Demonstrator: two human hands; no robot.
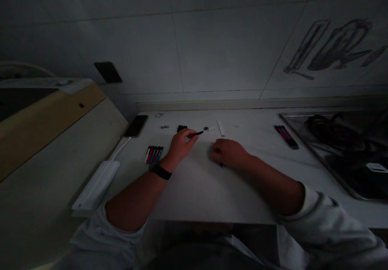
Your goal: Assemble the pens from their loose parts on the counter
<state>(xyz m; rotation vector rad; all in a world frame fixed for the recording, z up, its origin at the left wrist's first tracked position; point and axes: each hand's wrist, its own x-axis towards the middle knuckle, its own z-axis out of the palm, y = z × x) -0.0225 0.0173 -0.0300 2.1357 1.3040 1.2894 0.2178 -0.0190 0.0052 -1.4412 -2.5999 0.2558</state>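
My left hand [181, 142] is closed, pinching a slim black pen part [199, 133] with a thin white refill [210, 129] sticking out to the right. Low over the table, my right hand [228, 152] is curled. A bit of blue shows at its fingertips and a dark end pokes out below, so it seems to hold a pen part, mostly hidden. Several pen barrels [154, 154] in white, red, blue and dark colours lie in a row beside my left wrist. Small black parts [182, 128] sit behind my left hand, with tiny springs [164, 127] to their left.
A white strip [221, 128] lies beyond my right hand. More pens [286, 137] lie at the right, beside a metal-rimmed sink or tray [321, 163] with dark items. At left are a phone [136, 125], a white power strip [97, 185] and a large slanted panel [75, 140].
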